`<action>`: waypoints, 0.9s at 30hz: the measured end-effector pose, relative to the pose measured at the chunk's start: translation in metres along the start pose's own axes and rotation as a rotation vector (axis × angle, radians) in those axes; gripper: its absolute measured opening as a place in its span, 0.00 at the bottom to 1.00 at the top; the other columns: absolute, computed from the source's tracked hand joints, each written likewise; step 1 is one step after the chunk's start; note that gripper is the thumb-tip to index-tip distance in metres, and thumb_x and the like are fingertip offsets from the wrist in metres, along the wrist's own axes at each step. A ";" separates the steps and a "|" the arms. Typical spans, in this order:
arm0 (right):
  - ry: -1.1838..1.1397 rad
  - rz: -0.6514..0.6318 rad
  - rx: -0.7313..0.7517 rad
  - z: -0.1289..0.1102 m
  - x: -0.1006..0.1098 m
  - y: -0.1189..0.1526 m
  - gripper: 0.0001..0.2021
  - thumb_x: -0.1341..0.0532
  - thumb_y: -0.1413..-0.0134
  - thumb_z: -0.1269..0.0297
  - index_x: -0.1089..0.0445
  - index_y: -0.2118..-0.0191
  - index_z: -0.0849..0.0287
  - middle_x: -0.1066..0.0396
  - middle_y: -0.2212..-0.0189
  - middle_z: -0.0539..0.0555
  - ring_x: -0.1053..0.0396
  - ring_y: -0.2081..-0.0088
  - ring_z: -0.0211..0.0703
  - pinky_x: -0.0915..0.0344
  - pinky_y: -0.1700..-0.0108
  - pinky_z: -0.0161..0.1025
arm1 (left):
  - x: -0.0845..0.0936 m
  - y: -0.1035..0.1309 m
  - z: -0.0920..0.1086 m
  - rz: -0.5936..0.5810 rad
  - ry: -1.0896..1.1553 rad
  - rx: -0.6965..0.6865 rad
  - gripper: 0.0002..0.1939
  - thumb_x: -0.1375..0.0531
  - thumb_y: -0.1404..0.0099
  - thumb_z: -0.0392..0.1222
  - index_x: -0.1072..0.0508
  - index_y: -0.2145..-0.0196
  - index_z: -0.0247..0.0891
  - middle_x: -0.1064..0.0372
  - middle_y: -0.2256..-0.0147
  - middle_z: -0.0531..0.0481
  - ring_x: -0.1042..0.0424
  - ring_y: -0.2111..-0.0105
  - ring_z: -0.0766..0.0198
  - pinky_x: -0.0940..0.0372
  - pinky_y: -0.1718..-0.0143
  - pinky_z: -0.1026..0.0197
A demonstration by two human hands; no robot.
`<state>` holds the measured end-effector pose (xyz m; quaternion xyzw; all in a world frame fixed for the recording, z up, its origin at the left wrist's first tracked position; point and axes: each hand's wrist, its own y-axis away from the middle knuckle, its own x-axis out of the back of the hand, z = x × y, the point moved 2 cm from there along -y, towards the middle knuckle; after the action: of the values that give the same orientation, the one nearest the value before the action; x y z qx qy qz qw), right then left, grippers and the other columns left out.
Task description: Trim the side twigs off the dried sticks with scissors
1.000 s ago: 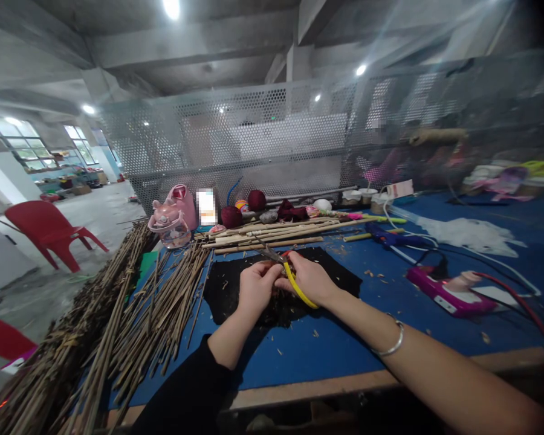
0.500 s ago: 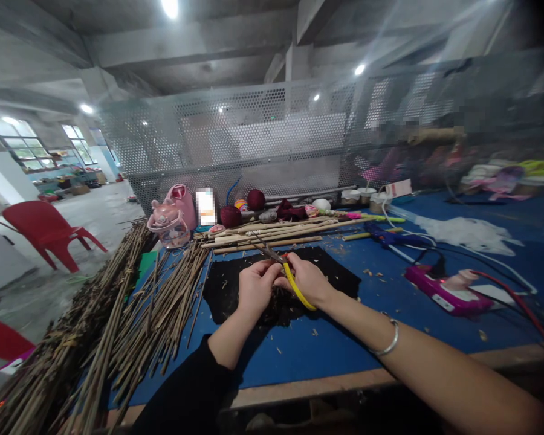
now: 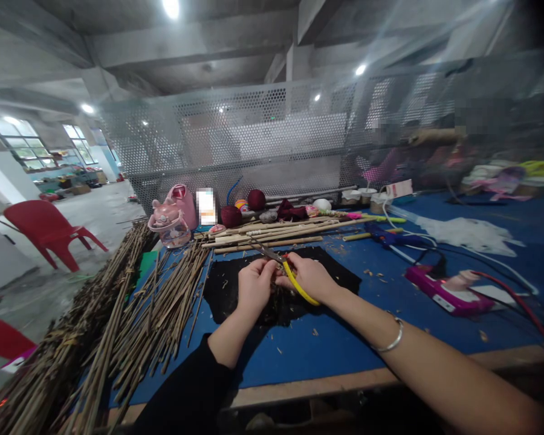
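My right hand [image 3: 308, 277] is closed around a pair of yellow-handled snips [image 3: 301, 290]. Their metal blades point up and to the left, past my fingers. Close beside it, my left hand [image 3: 255, 284] is closed in a pinch, its thumb and fingertips nearly meeting those of the right. Whatever lies between the fingertips is too small and too hidden to name. Both hands are over a black cloth [image 3: 340, 272], where small pale chips and a dark clump of bits lie.
Dry sticks [image 3: 163, 314] lie left of the cloth, beside a thicker bundle [image 3: 86, 290]. Pale rods [image 3: 272, 232] and wine-red yarn balls [image 3: 256, 199] are behind it. A blue glue gun [image 3: 392, 235], cables and a purple power strip [image 3: 444, 290] are to the right.
The handle end of the snips has swung slightly up and to the right with my right hand. My left hand has barely shifted and keeps its pinch.
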<state>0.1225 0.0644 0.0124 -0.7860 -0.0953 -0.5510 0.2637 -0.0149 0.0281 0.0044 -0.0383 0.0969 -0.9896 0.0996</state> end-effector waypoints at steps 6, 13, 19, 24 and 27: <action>0.005 -0.028 0.059 0.003 0.001 0.001 0.23 0.45 0.55 0.44 0.42 0.60 0.57 0.30 0.69 0.55 0.31 0.69 0.46 0.49 0.73 0.34 | 0.000 -0.001 -0.001 -0.068 -0.042 -0.040 0.17 0.45 0.44 0.50 0.27 0.71 0.32 0.29 0.77 0.49 0.36 0.82 0.69 0.43 0.85 0.70; -0.030 -0.030 -0.026 0.001 0.001 0.000 0.21 0.45 0.55 0.45 0.41 0.61 0.58 0.30 0.71 0.55 0.31 0.69 0.46 0.49 0.73 0.34 | -0.001 -0.001 0.001 -0.016 -0.012 -0.109 0.15 0.43 0.45 0.46 0.27 0.65 0.32 0.27 0.70 0.45 0.30 0.72 0.63 0.37 0.73 0.67; -0.099 -0.012 -0.003 0.001 0.001 0.001 0.22 0.42 0.57 0.46 0.42 0.61 0.58 0.32 0.70 0.53 0.33 0.69 0.43 0.48 0.72 0.33 | -0.001 -0.002 -0.002 -0.070 -0.031 -0.040 0.17 0.45 0.44 0.49 0.25 0.69 0.32 0.27 0.73 0.46 0.31 0.76 0.65 0.38 0.76 0.66; -0.111 -0.008 0.073 0.005 0.001 -0.001 0.22 0.42 0.59 0.46 0.42 0.65 0.59 0.34 0.71 0.54 0.36 0.69 0.43 0.46 0.70 0.34 | -0.006 0.000 -0.006 -0.156 0.053 0.111 0.20 0.44 0.45 0.51 0.25 0.67 0.30 0.29 0.75 0.46 0.38 0.83 0.70 0.41 0.84 0.68; -0.135 -0.023 0.082 0.008 0.000 -0.002 0.21 0.41 0.60 0.46 0.42 0.66 0.59 0.34 0.71 0.53 0.35 0.70 0.42 0.46 0.71 0.34 | -0.008 0.001 -0.005 -0.160 0.061 0.120 0.20 0.43 0.46 0.51 0.25 0.69 0.30 0.29 0.75 0.46 0.39 0.84 0.71 0.41 0.84 0.68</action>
<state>0.1276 0.0702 0.0112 -0.8088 -0.1442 -0.4954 0.2823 -0.0079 0.0300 -0.0015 -0.0096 0.0371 -0.9991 0.0196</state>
